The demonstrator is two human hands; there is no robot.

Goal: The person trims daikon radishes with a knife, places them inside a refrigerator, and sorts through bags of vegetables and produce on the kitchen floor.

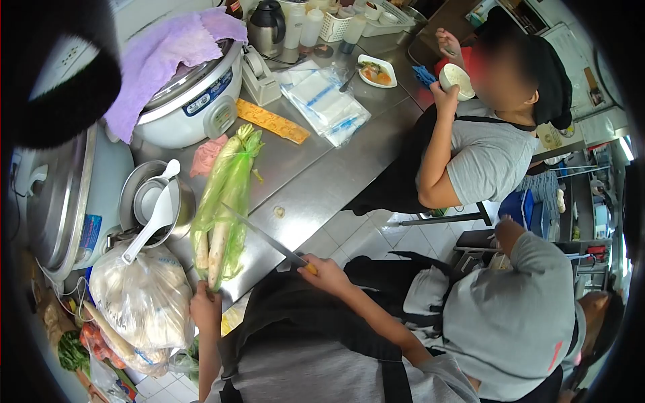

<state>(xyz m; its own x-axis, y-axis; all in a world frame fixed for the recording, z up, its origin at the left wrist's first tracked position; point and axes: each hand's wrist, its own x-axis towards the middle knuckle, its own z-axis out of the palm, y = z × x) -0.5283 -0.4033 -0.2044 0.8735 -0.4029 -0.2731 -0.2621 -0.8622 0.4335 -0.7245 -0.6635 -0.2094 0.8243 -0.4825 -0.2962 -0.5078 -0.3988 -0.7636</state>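
Observation:
A translucent green plastic bag [232, 176] lies lengthwise on the steel counter, with long white radishes [219, 245] inside and pale stalks showing at its far end. My left hand [205, 307] is at the bag's near end, fingers closed on its edge by the radish tips. In my right hand [324, 275] is a knife [269, 240], gripped by its yellowish handle. Its blade points up and left, with the tip over or against the side of the bag; contact is unclear.
Left of the bag stand a metal pot [186, 201] with white ladles [160, 215], a filled clear bag [141, 289] and a large rice cooker [181, 111]. Plastic packets [326, 101] lie farther back. A person [484, 121] holding a bowl [457, 82] and another person [510, 309] are on the right.

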